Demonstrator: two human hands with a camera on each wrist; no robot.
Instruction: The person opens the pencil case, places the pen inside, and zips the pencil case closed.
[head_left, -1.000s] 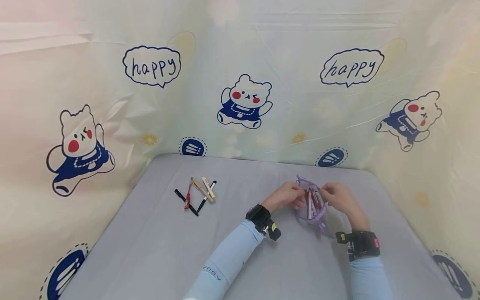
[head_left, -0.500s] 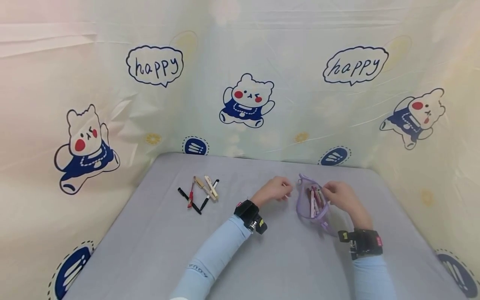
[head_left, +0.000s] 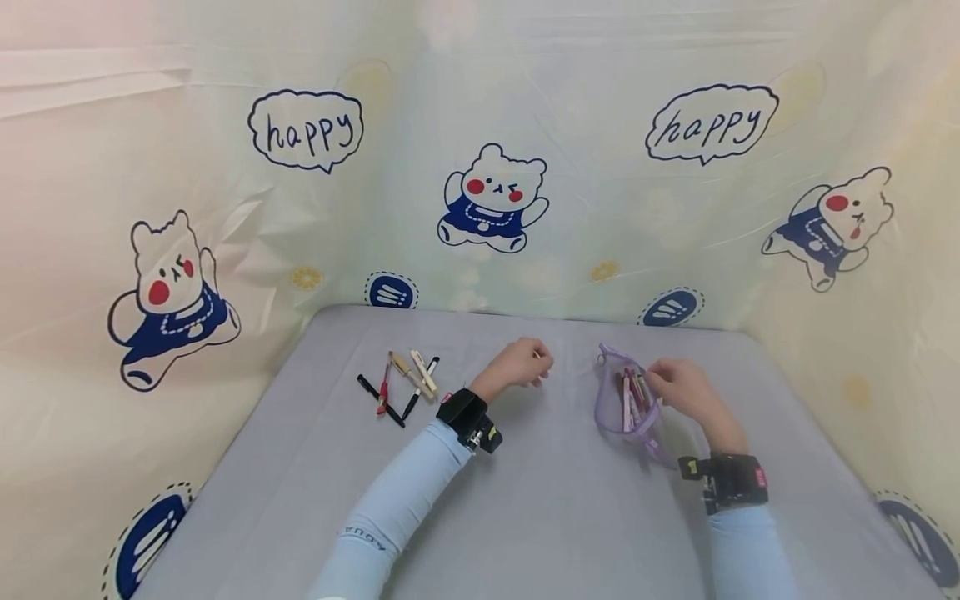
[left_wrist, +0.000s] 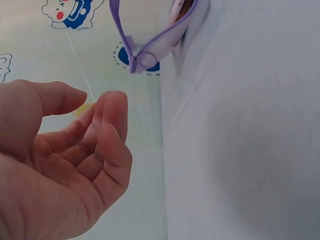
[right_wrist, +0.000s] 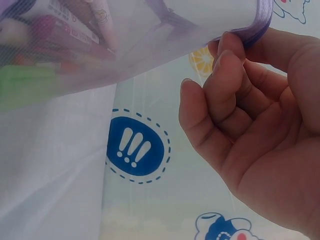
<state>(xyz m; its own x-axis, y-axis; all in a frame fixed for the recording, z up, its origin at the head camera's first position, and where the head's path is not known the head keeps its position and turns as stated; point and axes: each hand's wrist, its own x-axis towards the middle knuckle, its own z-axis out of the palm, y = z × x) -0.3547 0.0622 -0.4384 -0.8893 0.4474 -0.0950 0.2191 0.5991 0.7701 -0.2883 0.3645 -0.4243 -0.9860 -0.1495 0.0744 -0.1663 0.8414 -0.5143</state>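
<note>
A purple-edged mesh pencil case [head_left: 609,408] stands with its mouth open at the right of the table, several pens [head_left: 632,400] inside it. My right hand [head_left: 686,396] pinches the case's zipper edge [right_wrist: 257,30] between thumb and fingers. In the right wrist view, pens and a green item [right_wrist: 27,82] show through the mesh. My left hand [head_left: 519,362] is in the air between the case and a loose group of pens, its fingers loosely bent and nothing in them. The left wrist view shows a gap between thumb and fingertips.
Several loose pens lie crossed at the left: a black pen [head_left: 380,400], a red one [head_left: 383,392], a tan one [head_left: 405,371] and a cream one [head_left: 423,372]. The grey tabletop [head_left: 517,517] ends against a printed curtain [head_left: 585,217].
My left hand has come out of the pencil case and moved left, toward the loose pens. My right hand stays at the case's edge.
</note>
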